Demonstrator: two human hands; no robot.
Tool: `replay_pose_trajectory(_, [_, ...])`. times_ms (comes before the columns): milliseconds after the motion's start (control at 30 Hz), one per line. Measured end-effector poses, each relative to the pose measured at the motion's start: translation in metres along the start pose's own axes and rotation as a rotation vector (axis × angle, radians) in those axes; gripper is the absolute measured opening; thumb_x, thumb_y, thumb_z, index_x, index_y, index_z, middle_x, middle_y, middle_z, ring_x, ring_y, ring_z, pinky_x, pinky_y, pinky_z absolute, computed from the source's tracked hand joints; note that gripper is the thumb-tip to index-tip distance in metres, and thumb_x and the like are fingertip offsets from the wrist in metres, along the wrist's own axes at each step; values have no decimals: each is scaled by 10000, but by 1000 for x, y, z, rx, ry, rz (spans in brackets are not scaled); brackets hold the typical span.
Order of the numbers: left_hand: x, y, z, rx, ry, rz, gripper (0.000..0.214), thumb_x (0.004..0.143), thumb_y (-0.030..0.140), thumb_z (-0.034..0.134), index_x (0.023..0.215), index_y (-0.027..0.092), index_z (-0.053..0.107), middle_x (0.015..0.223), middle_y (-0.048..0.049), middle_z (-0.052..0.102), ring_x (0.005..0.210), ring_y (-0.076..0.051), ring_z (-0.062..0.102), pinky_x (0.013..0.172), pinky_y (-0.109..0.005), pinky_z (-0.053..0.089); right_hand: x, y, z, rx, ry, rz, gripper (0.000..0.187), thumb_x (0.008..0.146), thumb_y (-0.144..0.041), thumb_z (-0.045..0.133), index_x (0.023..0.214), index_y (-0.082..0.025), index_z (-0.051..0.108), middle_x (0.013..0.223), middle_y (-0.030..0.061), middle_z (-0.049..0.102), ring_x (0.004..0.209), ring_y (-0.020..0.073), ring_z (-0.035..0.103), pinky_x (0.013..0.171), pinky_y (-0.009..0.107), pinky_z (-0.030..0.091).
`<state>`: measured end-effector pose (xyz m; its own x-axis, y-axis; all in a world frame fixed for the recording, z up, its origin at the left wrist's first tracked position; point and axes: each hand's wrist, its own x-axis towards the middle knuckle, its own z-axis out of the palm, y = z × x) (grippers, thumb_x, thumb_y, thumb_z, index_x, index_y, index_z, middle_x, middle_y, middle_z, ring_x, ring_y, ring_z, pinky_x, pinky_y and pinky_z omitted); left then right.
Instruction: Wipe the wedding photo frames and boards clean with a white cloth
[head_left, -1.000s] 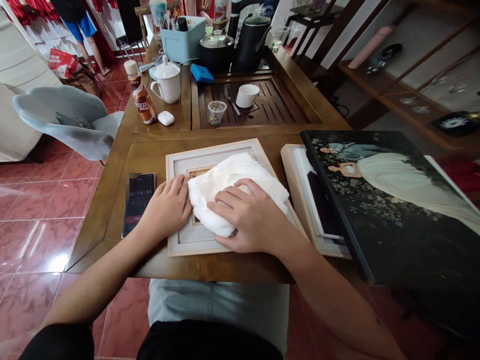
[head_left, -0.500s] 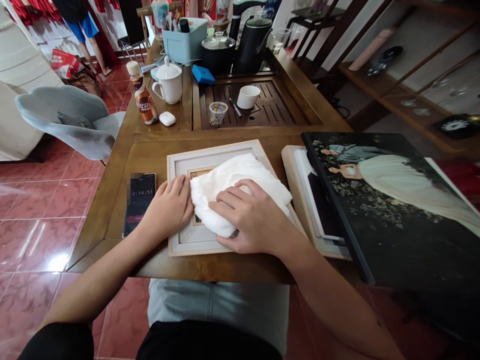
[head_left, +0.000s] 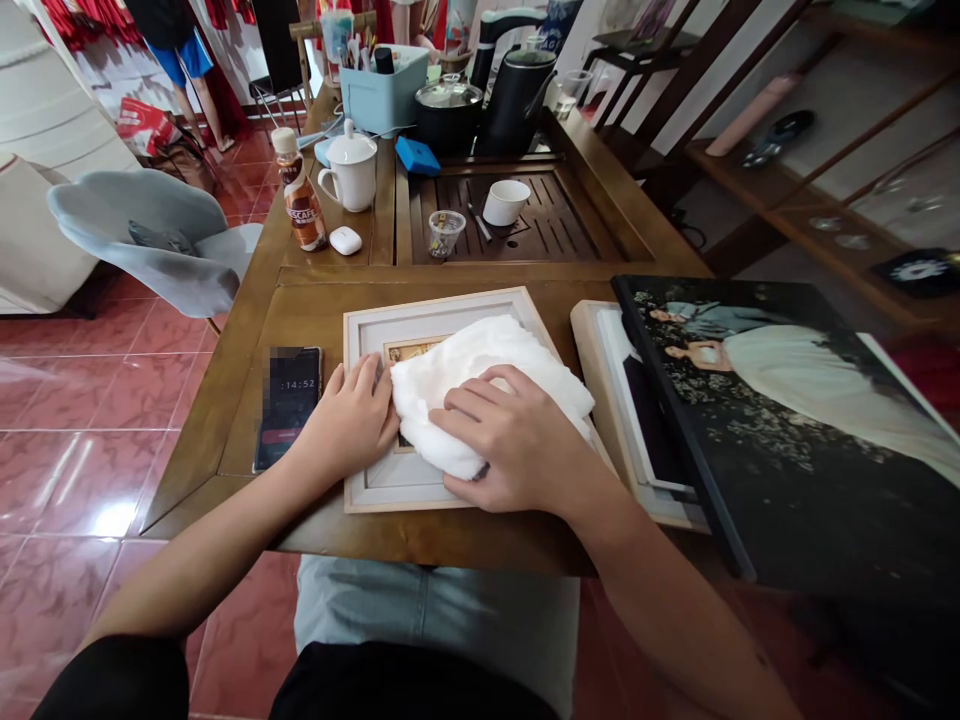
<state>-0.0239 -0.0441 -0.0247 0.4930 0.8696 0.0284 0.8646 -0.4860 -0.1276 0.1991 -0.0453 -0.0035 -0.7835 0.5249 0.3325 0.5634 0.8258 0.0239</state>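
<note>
the left hand [head_left: 358, 422] lies unclenched on the picture frame [head_left: 379, 478], probably steadying it; the right hand [head_left: 517, 440] clamps the fluffy white cloth [head_left: 491, 345] over the frame, seemingly keeping it bunched.

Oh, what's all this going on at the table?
A person sits at a wooden table with both hands on a pale picture frame lying flat. The right hand curls over a fluffy white cloth that covers much of the frame's middle; whether it grips or only presses is hard to tell. The left hand rests on the frame's left side, beside the cloth. A phone lies to the left, and a large dark photo panel to the right.
</note>
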Motion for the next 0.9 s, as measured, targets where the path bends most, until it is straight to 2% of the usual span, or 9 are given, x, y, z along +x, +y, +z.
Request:
replay_pose_trajectory(133, [1,0,-1,5,-12,-1,539,1056,271,346,1494,-19,466,1520,-310,482,1446,-393,472,1145,-554,419,-1,1,2,-94,18,92,254,809,-390,665,954,-183,687,895,74,698,844,261,599,901,418,339])
replay_pose_trajectory(367, [0,-1,2,-17,21,-3,513,1055,294,372,1439,-15,514,1491,-313,505,1405,-390,511,1132,-536,430,-1,1,1,30,-3,8,246,789,-393,682,936,-195,689,883,52,696,866,256,604,911,406,354])
replay_pose_trajectory(533, [0,-1,3,-21,31,-5,520,1048,290,381,1472,7,484,1498,-292,504,1394,-379,516,1120,-534,435,-2,4,3,-72,19,124,266,821,-378,661,978,-167,701,905,78,703,859,268,611,903,432,351])
replay_pose_trajectory(767, [0,0,0,-41,38,-34,466,1034,288,433,1410,36,543,1472,-261,538,1350,-350,559,1090,-463,467,-1,4,4,92,-26,-1,287,796,-371,686,1007,-177,697,930,71,706,909,268,616,934,411,369])
replay_pose_trajectory(900, [1,0,-1,-60,46,-50,469,1038,286,421,1431,57,535,1456,-236,553,1305,-340,584,1057,-468,484,-1,6,8,-5,11,92,283,813,-348,671,1027,-165,697,948,85,715,901,275,627,931,437,365])
